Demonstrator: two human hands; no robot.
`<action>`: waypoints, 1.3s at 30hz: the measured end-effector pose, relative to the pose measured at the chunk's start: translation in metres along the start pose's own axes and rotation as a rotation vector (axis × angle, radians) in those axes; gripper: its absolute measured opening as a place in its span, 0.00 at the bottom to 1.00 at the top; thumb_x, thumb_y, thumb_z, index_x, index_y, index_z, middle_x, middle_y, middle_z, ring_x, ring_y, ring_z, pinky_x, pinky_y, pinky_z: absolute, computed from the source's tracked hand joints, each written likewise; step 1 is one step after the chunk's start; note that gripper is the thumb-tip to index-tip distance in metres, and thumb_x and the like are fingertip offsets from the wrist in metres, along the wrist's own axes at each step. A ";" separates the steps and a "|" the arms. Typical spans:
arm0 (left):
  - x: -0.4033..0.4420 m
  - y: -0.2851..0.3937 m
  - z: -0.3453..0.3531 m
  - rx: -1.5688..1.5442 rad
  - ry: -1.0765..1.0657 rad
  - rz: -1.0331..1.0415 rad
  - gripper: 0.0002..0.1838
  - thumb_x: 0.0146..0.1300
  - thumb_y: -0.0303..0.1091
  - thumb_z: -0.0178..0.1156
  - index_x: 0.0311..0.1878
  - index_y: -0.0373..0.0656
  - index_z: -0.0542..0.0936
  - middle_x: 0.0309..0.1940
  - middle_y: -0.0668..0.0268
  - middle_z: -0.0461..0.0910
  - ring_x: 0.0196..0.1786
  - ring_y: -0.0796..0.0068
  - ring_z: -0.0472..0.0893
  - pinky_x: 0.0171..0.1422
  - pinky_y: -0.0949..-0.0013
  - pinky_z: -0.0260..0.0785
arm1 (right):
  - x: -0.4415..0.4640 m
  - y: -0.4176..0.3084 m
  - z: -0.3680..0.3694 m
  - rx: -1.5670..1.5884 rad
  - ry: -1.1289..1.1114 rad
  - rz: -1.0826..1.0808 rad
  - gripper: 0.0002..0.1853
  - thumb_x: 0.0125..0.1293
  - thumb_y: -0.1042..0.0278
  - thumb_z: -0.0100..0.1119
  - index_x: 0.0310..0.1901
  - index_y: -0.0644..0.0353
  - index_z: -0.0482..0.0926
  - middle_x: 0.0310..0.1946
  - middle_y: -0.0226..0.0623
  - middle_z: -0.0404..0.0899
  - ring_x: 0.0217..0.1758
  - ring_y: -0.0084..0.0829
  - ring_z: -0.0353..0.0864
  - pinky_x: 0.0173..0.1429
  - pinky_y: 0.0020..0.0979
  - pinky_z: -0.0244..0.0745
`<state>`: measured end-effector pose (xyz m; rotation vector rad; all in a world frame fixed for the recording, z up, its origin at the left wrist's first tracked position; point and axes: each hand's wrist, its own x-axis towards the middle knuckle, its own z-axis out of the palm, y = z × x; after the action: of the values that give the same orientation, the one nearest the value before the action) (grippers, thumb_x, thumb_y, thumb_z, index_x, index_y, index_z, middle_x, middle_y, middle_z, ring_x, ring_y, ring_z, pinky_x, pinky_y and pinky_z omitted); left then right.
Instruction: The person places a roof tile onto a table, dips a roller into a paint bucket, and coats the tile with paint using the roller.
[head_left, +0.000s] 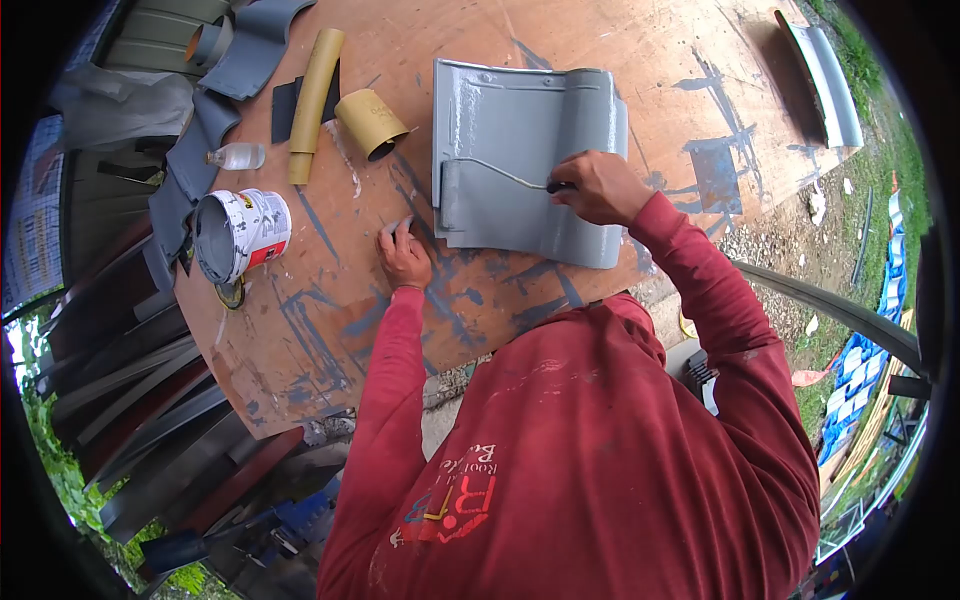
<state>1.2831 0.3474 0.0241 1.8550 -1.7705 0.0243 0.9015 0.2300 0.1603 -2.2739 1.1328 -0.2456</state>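
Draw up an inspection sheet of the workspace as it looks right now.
Surface: wooden table, smeared with grey paint.
Job's things: grey curved panel on the table; paint roller against its left part.
Clutter: open paint can, clear bottle, long tan tube, short tan tube.
Hands: right hand grips the roller's handle; left hand rests on the table, no object visible in it.
Cables: nothing seen for certain; dark strip at right is unclear.
Surroundings: dark panels at left; gravel and grass at right.
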 end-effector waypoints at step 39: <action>0.001 -0.003 0.002 0.054 -0.020 -0.002 0.21 0.66 0.27 0.56 0.61 0.44 0.84 0.54 0.50 0.77 0.58 0.44 0.77 0.66 0.46 0.68 | -0.052 0.024 -0.168 -0.234 -0.080 0.242 0.06 0.55 0.71 0.72 0.33 0.62 0.90 0.31 0.46 0.88 0.38 0.50 0.88 0.46 0.46 0.80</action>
<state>1.2857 0.3460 0.0217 1.9008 -1.7983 0.0534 0.7853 0.1889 0.2883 -2.2915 1.4422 0.0766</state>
